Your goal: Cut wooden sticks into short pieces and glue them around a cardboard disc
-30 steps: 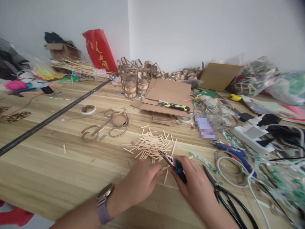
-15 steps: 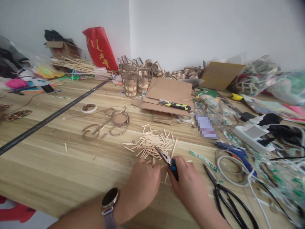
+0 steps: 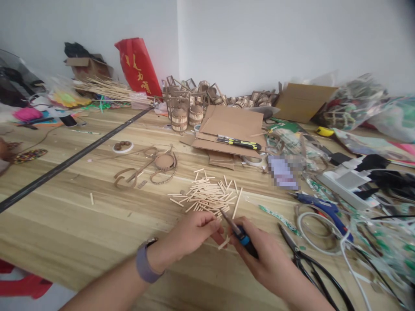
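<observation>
My right hand (image 3: pixel 264 255) is closed around long-nose pliers (image 3: pixel 239 231) with dark blue handles, their jaws pointing up and left. To their left, my left hand (image 3: pixel 197 229) is pinched, with a pale wooden stick (image 3: pixel 223 242) at its fingertips, partly hidden by the fingers. Whether the jaws touch that stick I cannot tell. Just beyond both hands lies a loose pile of short wooden sticks (image 3: pixel 207 194). One longer stick (image 3: pixel 237 202) rests at the pile's right side.
Black-handled scissors (image 3: pixel 304 259) lie right of my right hand, near a blue glue gun (image 3: pixel 324 211) and tape roll (image 3: pixel 300 226). Cardboard sheets (image 3: pixel 231 123) bear a utility knife (image 3: pixel 240 142). Small baskets (image 3: pixel 179 119) stand behind. A dark bar (image 3: pixel 81 153) crosses the left side.
My left hand has turned, and its fingers now show more from the side. The pliers have tipped and shifted slightly right and down with my right hand. The view has moved slightly.
</observation>
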### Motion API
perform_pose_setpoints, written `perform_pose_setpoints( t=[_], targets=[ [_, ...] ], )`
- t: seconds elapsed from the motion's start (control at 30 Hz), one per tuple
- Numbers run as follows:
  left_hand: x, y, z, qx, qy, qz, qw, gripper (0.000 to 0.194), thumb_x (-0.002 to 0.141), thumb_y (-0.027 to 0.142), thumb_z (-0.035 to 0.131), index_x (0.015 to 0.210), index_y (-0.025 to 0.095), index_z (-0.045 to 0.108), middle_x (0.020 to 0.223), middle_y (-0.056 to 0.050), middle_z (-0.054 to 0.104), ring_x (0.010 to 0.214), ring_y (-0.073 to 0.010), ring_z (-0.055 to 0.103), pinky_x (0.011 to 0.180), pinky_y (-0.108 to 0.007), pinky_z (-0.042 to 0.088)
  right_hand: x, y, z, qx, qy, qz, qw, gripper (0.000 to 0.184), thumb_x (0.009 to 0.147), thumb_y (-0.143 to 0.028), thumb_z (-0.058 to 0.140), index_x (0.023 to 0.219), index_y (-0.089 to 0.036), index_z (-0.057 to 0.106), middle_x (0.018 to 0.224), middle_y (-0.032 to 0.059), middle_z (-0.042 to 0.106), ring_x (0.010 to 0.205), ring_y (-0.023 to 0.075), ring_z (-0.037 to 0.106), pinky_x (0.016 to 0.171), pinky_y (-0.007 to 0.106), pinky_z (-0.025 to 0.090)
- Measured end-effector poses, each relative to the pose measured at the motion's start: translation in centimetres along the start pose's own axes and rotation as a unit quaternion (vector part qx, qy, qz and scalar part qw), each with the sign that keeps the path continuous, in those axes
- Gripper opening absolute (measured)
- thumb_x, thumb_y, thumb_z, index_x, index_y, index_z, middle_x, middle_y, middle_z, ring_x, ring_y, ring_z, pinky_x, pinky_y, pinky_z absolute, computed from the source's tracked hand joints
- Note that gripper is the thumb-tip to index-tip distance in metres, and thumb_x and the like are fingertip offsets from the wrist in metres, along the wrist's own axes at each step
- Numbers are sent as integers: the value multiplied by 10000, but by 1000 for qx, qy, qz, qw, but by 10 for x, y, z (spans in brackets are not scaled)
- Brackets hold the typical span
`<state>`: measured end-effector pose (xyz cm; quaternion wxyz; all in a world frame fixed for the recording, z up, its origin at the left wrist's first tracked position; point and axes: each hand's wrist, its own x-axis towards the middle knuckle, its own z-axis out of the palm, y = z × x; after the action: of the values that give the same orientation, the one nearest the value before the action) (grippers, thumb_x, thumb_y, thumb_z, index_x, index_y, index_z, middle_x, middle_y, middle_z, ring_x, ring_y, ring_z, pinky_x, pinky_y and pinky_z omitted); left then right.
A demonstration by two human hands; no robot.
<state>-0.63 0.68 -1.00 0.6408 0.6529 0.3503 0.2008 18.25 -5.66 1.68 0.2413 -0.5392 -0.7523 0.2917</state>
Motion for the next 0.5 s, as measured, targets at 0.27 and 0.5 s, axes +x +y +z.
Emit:
perform_pose_setpoints(
  t=[0.27, 0.5],
  targets=[
    [-2, 6, 9, 12, -13, 29, 999, 313, 899, 412, 522, 757, 157, 635, 731, -16, 674, 715, -162, 616, 663, -242, 438, -2, 5, 18, -51, 37, -19, 998, 319, 791, -81, 444, 1086, -202, 428, 978, 93, 641, 850, 210, 634, 734, 327, 501],
    [-1, 0, 9, -96, -121, -7, 988, 407, 860, 545, 548, 826, 153, 653, 714, -19, 668, 652, -152, 621, 655, -243, 395, -1, 3, 14, -9, 25, -46, 999, 300, 830, -82, 446, 1103, -206, 431, 1007, 89, 642, 878, 182, 640, 757, 296, 515]
  ],
)
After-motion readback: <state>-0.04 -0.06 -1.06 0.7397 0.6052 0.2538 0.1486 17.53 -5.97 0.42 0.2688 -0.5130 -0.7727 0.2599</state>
